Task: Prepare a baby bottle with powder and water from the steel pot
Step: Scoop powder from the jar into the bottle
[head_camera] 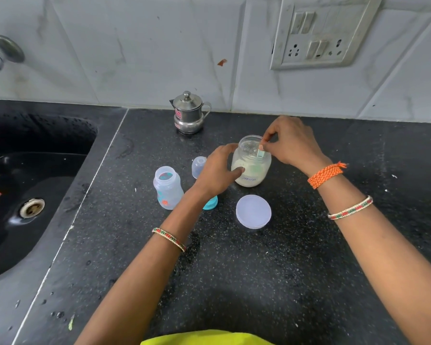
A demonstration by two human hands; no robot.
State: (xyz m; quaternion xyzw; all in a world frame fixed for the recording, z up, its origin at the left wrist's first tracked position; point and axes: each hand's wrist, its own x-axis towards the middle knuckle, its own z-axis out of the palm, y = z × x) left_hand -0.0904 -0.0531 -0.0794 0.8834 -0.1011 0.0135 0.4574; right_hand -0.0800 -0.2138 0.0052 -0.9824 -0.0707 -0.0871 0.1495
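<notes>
Farthest to the left of the two grips, the baby bottle (168,187) stands upright on the bench (259,270) with its mouth open; it looks empty of powder and water, though its printed wall makes that hard to confirm. Between it and the left grip sits a clear cap (199,167), and a teal collar (210,202) peeps out from under that wrist. Beyond both grips, against the tiled wall, the steel pot (189,112) waits with its lid on, seemingly untouched. The left hand (218,171) curls round the side of the powder jar (251,161), steadying it. Just on the near side of that grip lies the jar's lid (253,211), already off. The right hand (290,143) reaches over the jar's mouth, its fingertips pinching the handle of a pale green scoop (261,154) that dips inside.

So the opening steps appear done: bottle uncapped, jar opened, scoop in hand. Still left, by the look of it, are loading the powder into the bottle, pouring water from the pot, and screwing the collar and cap back on.
</notes>
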